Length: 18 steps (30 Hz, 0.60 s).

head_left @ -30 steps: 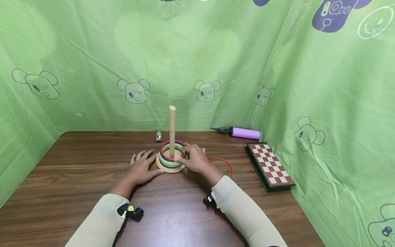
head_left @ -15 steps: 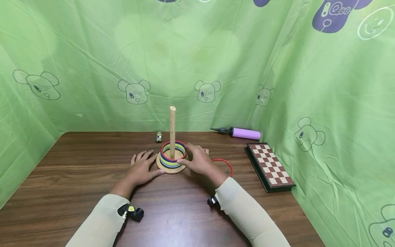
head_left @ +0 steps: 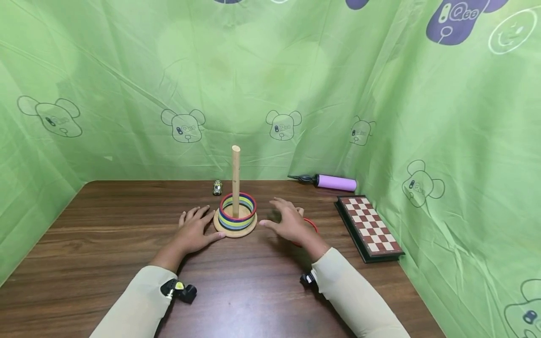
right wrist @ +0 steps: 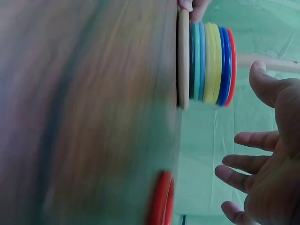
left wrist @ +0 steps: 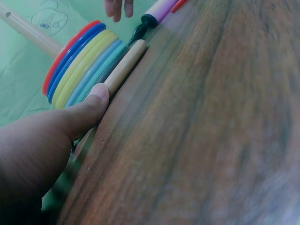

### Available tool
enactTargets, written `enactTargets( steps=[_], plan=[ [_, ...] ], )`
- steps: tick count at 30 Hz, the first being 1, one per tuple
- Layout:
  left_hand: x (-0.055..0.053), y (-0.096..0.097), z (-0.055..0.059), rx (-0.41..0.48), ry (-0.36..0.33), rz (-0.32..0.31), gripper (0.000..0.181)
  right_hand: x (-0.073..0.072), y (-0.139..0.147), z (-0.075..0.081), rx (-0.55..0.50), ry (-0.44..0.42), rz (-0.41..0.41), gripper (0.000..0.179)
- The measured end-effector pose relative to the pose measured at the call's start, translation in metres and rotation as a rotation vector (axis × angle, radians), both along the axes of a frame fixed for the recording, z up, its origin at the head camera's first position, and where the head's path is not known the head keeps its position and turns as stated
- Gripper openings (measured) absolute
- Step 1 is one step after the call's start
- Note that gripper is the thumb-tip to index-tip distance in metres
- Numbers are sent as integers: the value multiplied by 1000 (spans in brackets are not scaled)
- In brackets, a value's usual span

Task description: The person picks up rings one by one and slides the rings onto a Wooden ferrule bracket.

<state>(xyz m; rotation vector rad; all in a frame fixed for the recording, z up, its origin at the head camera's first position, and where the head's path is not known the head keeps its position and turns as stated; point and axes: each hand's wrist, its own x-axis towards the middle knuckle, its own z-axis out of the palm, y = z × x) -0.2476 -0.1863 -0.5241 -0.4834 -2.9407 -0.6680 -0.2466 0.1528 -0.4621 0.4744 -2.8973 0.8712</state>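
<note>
A wooden peg (head_left: 235, 178) stands upright on a round wooden base (head_left: 234, 234). Around it sits a stack of coloured rings (right wrist: 212, 63), red on top, then blue, yellow, light blue and green tones, dark at the bottom. My left hand (head_left: 192, 233) rests left of the base, fingers spread on the table; its thumb (left wrist: 99, 93) touches the base's edge. To the right of the stack, apart from it, my right hand (head_left: 289, 225) hovers with nothing in it, fingers spread. A loose red ring (head_left: 312, 222) lies on the table, partly hidden behind that hand.
Behind the peg is a small toy car (head_left: 217, 188). A purple hand pump (head_left: 336, 182) lies at the table's back right, and a chessboard box (head_left: 372, 225) sits at the right edge. Green curtains (head_left: 236, 94) enclose the back and sides of the brown table (head_left: 105, 225).
My right hand has let go of the ring stack and moved right, toward the loose red ring, now covering part of it. The left hand has stayed in place.
</note>
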Motion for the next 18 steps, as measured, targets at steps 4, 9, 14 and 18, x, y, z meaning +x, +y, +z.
enactTargets(
  steps=[4,9,14,18],
  plan=[
    [-1,0,-1,-1,0,-2,96,4,14,0,3,-1,2,77],
    [1,0,-1,2,0,-1,96,8,31,-3,-23,-8,31,77],
    [2,-1,-1,5,2,-1,96,10,48,-8,-41,-25,49,75],
    [2,0,-1,10,6,0,95,12,61,-9,-51,-53,51,75]
  ],
)
